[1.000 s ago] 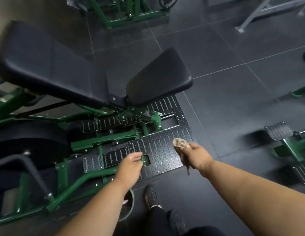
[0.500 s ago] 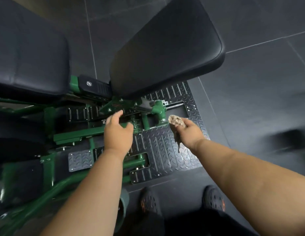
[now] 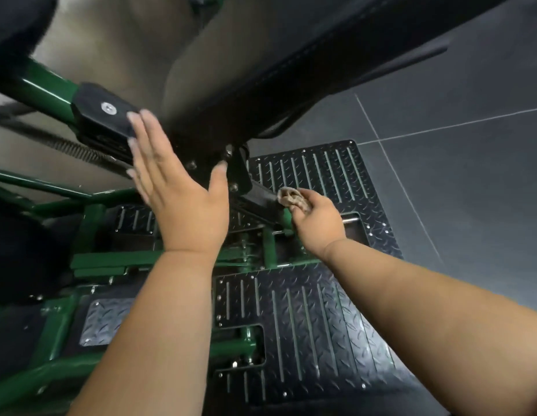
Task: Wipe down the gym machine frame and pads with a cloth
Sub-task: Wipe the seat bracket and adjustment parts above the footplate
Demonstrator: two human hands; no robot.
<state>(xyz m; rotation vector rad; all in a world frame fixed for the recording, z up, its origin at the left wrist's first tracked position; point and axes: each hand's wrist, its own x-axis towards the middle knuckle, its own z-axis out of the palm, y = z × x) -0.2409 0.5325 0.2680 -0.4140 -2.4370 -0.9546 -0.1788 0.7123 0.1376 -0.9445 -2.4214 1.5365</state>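
Cloth (image 3: 292, 199), bunched small, sits pinched in the right hand (image 3: 316, 219), pressed to the black bracket (image 3: 258, 198) under the seat pad (image 3: 291, 55). Left hand (image 3: 183, 193), just beside it, lies flat with straight fingers against the pad's underside and mount. Better, I judge, to unfold the cloth for wider contact and rub along the bracket, steadying with that flat palm. No brand or readable writing shows; below both wrists lies the ribbed footplate (image 3: 315, 319).

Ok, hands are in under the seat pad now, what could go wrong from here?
The left hand lies flat by the seat bracket and its bolts, a likely pinch point if the pad shifts. The right hand holds the cloth bunched small near the black linkage; it could snag, or wipe little.
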